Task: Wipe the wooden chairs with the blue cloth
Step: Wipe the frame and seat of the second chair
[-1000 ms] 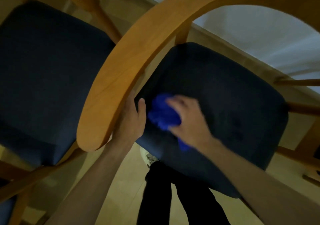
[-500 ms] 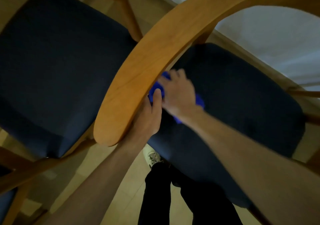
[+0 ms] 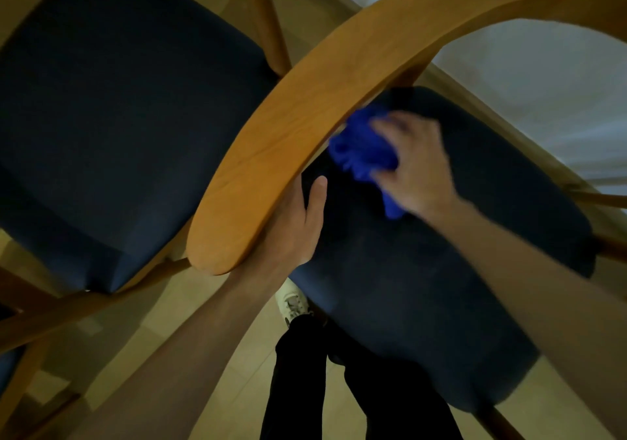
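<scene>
The right hand (image 3: 415, 165) squeezes the blue cloth (image 3: 363, 149) against the dark seat (image 3: 424, 287), while the left hand (image 3: 291, 222) holds the curved wooden chair back (image 3: 305, 117) from under.

right hand (image 3: 415, 165) gripping blue cloth (image 3: 363, 149) — chair backrest (image 3: 305, 127)

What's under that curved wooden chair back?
The left hand grips the chair back from beneath, beside the blue cloth and dark seat. Its fingers are hidden.

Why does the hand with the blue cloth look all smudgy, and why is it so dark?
In the head view, the right hand and blue cloth are smeared by motion blur; the left hand on the wooden backrest looks sharper; the room lighting is dim, and the wide lens bends the edges.
</scene>
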{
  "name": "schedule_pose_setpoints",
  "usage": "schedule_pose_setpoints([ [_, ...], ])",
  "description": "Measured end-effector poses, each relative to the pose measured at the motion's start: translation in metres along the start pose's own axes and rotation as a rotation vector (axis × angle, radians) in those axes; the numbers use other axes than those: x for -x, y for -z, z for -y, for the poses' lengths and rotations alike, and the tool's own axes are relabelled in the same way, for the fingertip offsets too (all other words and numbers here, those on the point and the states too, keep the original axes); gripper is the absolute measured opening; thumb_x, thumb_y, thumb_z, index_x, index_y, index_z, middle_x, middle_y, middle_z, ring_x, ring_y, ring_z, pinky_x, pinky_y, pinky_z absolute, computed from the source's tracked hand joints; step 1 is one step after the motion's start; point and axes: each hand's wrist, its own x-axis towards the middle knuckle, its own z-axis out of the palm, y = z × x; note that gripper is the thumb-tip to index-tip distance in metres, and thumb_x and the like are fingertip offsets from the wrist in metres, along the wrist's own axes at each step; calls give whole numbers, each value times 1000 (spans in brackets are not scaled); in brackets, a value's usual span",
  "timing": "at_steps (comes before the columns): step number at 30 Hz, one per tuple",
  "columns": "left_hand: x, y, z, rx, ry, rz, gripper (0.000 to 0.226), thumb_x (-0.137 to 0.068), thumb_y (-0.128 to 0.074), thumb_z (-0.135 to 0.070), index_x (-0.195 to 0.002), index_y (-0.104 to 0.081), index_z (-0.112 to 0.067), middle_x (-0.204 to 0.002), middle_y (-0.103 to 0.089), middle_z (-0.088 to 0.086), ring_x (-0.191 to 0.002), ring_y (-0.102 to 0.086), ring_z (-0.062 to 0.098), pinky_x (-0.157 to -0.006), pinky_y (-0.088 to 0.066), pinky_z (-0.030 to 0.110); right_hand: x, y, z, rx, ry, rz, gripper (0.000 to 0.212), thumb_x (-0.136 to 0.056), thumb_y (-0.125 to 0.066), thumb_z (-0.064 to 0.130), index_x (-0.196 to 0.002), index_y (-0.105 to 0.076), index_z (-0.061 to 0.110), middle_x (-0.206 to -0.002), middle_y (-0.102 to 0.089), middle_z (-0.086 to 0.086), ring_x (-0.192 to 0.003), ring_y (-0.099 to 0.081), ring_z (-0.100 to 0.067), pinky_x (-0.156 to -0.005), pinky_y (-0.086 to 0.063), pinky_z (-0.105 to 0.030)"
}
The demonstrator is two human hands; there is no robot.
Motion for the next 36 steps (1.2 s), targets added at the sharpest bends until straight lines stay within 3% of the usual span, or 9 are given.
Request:
schedule_pose_setpoints([
  [6, 4, -2, 10, -251, -75, -22, 63, -98, -46, -32, -152, -23, -9, -154, -33, 11, -141, -32, 21, -116, -28, 29, -56, -2, -21, 132, -195, -38, 69, -81, -68, 46, -142, -43, 24, -139, -48, -11, -125, -40, -38, -99, -43, -46],
  [9, 11, 2, 7, -326, -101, 55, 62, -93, -52, -19, -148, -30, -2, -152, -33, 18, -139, -34, 29, -114, -30, 34, -20, -12, 5, 136, 1, 40, 73, -74, -75, 42, -139, -48, 23, -140, -47, -9, -123, -40, -37, -96, -46, -47],
  [13, 42, 11, 7, -701, -225, 162, 64, -82, -63, -27, -138, -48, 1, -142, -47, 16, -131, -42, 27, -105, -37, 30, 57, -29, 39, 43, 242, 223, 79, -62, -84, 36, -134, -57, 20, -138, -51, -9, -124, -44, -38, -95, -47, -50],
  [15, 63, 12, 17, -665, -225, 247, 65, -89, -59, -21, -146, -35, 0, -150, -38, 16, -140, -36, 28, -109, -36, 33, 100, -35, 48, -15, 384, 309, 80, -53, -87, 32, -128, -62, 23, -137, -54, -6, -121, -48, -35, -89, -51, -48],
  [19, 91, 26, 41, -655, -192, 319, 63, -67, -81, -15, -125, -61, -1, -125, -62, 14, -112, -63, 28, -89, -53, 34, 137, -35, 50, -122, 462, 380, 70, -56, -83, 23, -123, -64, 27, -134, -56, 0, -119, -46, -28, -87, -53, -48],
  [23, 100, 32, 64, -614, -33, 284, 52, -79, -70, -16, -127, -57, -3, -123, -61, 13, -107, -61, 30, -90, -53, 38, 93, -17, 47, -283, 278, 172, 70, -62, -78, 22, -130, -60, 16, -134, -53, -11, -115, -48, -35, -94, -49, -48],
  [27, 98, 26, 73, -589, 70, 236, 54, -88, -59, -26, -138, -46, -7, -133, -54, 11, -121, -50, 28, -99, -45, 40, 16, -2, 51, -110, 71, -40, 71, -69, -76, 26, -135, -53, 21, -142, -47, -8, -124, -41, -34, -98, -45, -49],
  [31, 93, 15, 72, -496, 204, 102, 57, -95, -49, -41, -141, -39, -9, -137, -49, 9, -127, -44, 26, -104, -39, 39, 20, -26, 86, 163, 112, 158, 70, -71, -78, 29, -135, -53, 27, -148, -43, -2, -131, -37, -34, -94, -40, -47],
  [36, 89, 17, 75, -454, 255, 40, 48, -102, -34, -40, -129, -50, -2, -126, -57, 17, -118, -50, 33, -98, -42, 44, 128, -56, 107, 89, 414, 299, 48, -69, -69, 21, -117, -66, 27, -136, -56, 3, -123, -43, -30, -85, -43, -44],
])
